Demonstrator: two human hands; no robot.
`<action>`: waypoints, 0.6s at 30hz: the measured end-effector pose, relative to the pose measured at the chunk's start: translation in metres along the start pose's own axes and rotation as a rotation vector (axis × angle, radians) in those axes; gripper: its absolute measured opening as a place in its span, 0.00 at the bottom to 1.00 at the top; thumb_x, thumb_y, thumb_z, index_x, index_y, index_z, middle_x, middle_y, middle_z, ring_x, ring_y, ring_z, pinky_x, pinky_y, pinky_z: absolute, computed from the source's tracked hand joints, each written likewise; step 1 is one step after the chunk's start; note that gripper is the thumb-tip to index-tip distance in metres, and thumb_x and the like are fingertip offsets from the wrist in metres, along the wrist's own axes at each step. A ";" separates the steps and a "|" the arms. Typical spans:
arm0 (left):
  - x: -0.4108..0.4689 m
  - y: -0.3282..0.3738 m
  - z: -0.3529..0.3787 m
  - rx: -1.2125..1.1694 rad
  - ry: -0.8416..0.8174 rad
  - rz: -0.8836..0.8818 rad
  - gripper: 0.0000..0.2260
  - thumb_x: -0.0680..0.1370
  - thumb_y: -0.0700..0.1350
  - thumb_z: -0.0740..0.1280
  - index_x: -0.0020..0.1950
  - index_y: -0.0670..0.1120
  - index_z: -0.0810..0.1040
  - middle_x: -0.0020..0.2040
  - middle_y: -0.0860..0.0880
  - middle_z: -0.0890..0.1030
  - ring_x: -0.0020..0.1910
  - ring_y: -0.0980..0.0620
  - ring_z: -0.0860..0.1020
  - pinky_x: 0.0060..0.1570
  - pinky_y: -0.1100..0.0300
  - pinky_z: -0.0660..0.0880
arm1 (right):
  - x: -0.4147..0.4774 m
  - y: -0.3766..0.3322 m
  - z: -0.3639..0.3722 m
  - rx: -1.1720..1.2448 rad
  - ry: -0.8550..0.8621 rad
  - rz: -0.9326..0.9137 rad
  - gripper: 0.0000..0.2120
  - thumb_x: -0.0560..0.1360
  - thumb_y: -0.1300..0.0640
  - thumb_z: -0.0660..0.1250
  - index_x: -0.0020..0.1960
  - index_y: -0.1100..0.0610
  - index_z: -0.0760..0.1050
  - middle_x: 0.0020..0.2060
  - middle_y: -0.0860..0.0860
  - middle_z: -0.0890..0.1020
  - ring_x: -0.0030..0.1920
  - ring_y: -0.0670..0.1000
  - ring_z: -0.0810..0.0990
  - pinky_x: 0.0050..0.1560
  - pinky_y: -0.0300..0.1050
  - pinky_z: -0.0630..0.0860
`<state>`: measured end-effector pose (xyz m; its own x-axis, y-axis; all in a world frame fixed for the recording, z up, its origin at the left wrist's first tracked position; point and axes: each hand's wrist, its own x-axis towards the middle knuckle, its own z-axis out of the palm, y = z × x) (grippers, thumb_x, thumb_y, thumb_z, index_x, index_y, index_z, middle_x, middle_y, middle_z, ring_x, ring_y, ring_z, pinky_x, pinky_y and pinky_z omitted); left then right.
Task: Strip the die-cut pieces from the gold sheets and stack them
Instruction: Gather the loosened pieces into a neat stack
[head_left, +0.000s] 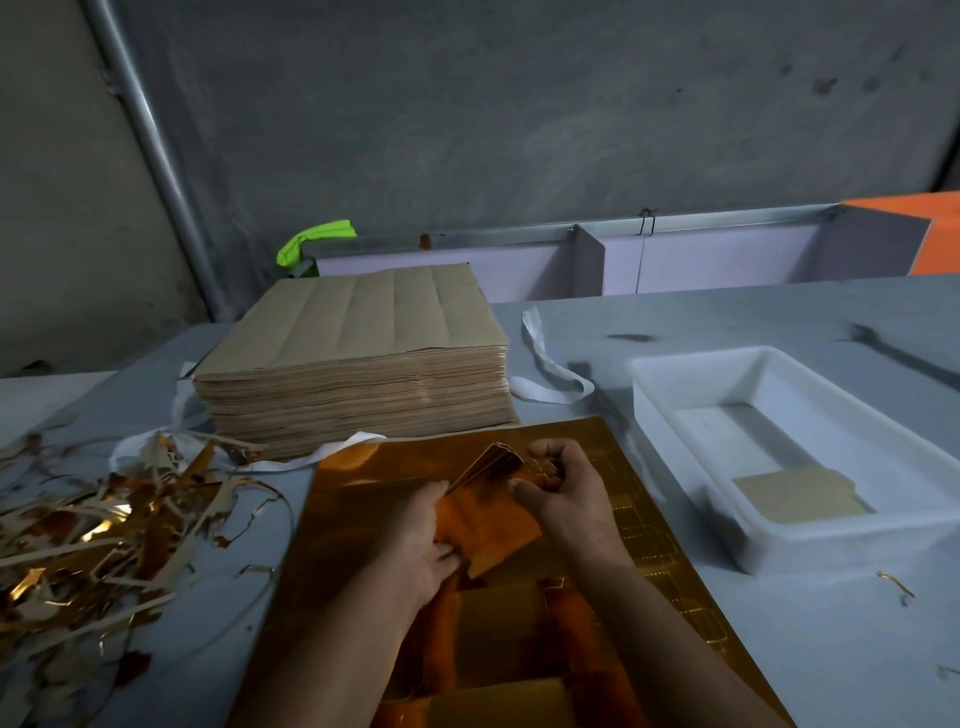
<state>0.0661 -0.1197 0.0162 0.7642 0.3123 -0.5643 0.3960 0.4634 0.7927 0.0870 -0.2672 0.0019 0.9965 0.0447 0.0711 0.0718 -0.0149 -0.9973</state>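
The left hand (421, 540) and right hand (566, 499) together grip a small bundle of die-cut pieces (491, 519) (fanned at its top, it seems) above the gold sheet (519, 649) at the table's (779, 649) near edge. Toward the right edge, a white tray (841, 543) holds stacked pieces (802, 493); scrap strips (93, 519) litter the left edge.

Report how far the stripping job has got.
Done: a scrap pile lies on the left, and stacked pieces sit in the white tray. In hand: the left hand and right hand hold a bunch over the gold sheet. Left: that sheet's marked outlines and the tall stack behind.
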 end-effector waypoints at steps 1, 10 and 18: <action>-0.001 0.000 0.000 0.148 0.029 0.080 0.15 0.81 0.52 0.64 0.66 0.49 0.71 0.61 0.40 0.76 0.59 0.40 0.76 0.56 0.44 0.75 | 0.001 -0.001 -0.001 0.001 0.010 0.012 0.17 0.74 0.59 0.73 0.53 0.42 0.71 0.50 0.46 0.79 0.46 0.47 0.81 0.39 0.39 0.79; -0.012 0.001 0.006 0.591 -0.248 0.476 0.14 0.80 0.40 0.63 0.62 0.56 0.74 0.55 0.49 0.81 0.53 0.47 0.81 0.55 0.46 0.79 | 0.004 -0.018 0.000 -0.181 -0.077 -0.099 0.23 0.73 0.56 0.74 0.51 0.31 0.67 0.49 0.40 0.78 0.48 0.42 0.81 0.37 0.34 0.79; -0.005 -0.010 0.005 0.267 -0.130 0.363 0.09 0.81 0.42 0.63 0.58 0.54 0.76 0.51 0.45 0.83 0.51 0.43 0.81 0.53 0.43 0.77 | -0.002 -0.005 0.005 -0.078 -0.124 0.014 0.18 0.78 0.54 0.67 0.62 0.38 0.66 0.53 0.45 0.78 0.50 0.46 0.80 0.42 0.38 0.76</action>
<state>0.0609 -0.1302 0.0125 0.9281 0.3007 -0.2195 0.1954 0.1085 0.9747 0.0845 -0.2625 0.0070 0.9848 0.1667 0.0493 0.0655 -0.0934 -0.9935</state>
